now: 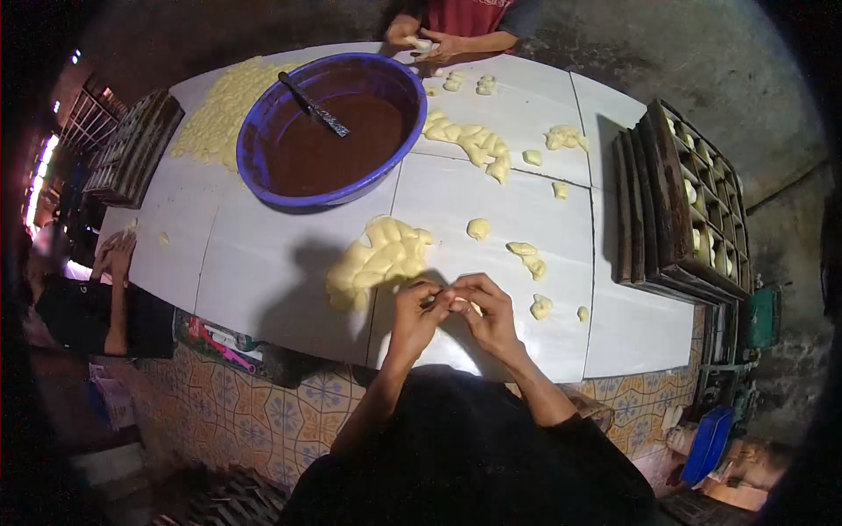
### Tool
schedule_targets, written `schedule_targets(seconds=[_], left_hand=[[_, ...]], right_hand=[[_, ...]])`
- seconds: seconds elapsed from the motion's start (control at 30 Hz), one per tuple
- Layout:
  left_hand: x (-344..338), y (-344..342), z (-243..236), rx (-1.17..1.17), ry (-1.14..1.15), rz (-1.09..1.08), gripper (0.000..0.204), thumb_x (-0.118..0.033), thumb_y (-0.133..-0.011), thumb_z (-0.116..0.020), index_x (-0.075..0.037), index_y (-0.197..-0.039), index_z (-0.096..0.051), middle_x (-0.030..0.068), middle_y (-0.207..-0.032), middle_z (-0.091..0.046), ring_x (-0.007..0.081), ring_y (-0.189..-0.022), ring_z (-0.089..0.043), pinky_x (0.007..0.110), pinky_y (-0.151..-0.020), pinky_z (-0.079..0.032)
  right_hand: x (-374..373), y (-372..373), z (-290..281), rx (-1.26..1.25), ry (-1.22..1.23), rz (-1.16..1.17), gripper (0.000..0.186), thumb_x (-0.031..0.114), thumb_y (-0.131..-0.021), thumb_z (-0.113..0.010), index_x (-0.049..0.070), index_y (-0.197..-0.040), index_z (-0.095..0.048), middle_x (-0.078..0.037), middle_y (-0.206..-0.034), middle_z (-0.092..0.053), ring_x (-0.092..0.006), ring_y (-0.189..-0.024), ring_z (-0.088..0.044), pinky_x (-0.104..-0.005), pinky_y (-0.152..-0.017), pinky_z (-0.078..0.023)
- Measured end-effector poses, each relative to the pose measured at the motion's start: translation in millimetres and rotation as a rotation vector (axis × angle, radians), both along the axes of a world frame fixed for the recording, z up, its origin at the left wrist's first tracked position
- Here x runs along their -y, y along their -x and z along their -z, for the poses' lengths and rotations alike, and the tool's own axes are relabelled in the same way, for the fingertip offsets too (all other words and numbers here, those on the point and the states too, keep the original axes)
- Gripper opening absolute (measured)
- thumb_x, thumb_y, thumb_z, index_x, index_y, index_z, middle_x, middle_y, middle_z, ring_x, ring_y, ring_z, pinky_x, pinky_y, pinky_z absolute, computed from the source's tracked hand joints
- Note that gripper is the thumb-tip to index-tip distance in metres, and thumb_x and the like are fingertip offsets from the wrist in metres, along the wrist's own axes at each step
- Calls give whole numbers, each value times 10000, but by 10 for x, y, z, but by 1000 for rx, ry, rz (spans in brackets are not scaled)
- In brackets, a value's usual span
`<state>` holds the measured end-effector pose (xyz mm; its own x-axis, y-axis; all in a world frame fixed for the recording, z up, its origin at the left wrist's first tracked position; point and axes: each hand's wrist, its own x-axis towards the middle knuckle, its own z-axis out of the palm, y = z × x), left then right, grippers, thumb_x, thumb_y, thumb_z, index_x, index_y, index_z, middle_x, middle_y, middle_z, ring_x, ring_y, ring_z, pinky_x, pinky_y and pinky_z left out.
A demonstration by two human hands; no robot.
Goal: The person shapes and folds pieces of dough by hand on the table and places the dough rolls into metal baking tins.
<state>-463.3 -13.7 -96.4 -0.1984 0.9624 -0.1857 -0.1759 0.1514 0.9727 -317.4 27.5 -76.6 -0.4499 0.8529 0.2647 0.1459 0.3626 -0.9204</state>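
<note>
My left hand [415,317] and my right hand [491,320] meet over the near edge of the white table [289,289]. Their curled fingers pinch a small piece of dough [474,308], mostly hidden by the fingers. Just beyond my left hand lies a flattened heap of pale yellow dough pieces [377,257]. A round dough lump [478,229] sits ahead of my right hand. To the right of it are a longer double lump [526,259], another lump [541,306] and a tiny one [583,313].
A large purple basin [248,180] holds brown filling and a patterned-handled utensil [313,105]. Dough pieces [219,105] spread behind it. Compartmented wooden trays [653,188] stand at right, more trays [136,149] at left. Co-workers' hands work at the far side [430,46] and left end [114,256].
</note>
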Motion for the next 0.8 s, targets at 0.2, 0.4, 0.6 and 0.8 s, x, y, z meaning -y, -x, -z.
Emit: schedule_targets(seconds=[0.2,0.4,0.6,0.8], left_hand=[[33,-181,187,-101,86,54,162,-63,-862,-699,28,-931,-583,54,-847,-625,105,-763,-627,247,-709,-516],[1,-165,332,221,-164,69,283,107,-795,-615,-5,-1041,-529,111,-1108,-556,196,-1049,-595,298,-915,-463],[-458,-212,765,-319,-148,-226,204,4,-870,-603,-27,-1071,-595,83,-1172,-576,175,-1068,-558,302,-928,-437],[-752,-52,881,-452,-205,60,219,-14,-888,-578,21,-1104,-573,189,-1244,-546,305,-1063,-613,371,-859,-541]], right_hand=[[89,-155,353,-8,240,185,301,89,-907,-614,44,-1204,-595,-113,-1070,-643,-154,-859,-605,-290,-708,-500],[-246,-356,403,-12,1023,-455,563,140,-916,-616,108,-1430,-389,-91,-1265,-575,-185,-926,-609,-324,-790,-525],[-825,-200,966,257,621,-65,421,3,-765,-650,0,-1185,-620,-176,-1149,-648,-218,-990,-635,-308,-832,-503],[-913,-303,1068,333,359,-128,458,35,-778,-629,-6,-1231,-579,-201,-1040,-661,-249,-914,-647,-333,-822,-497]])
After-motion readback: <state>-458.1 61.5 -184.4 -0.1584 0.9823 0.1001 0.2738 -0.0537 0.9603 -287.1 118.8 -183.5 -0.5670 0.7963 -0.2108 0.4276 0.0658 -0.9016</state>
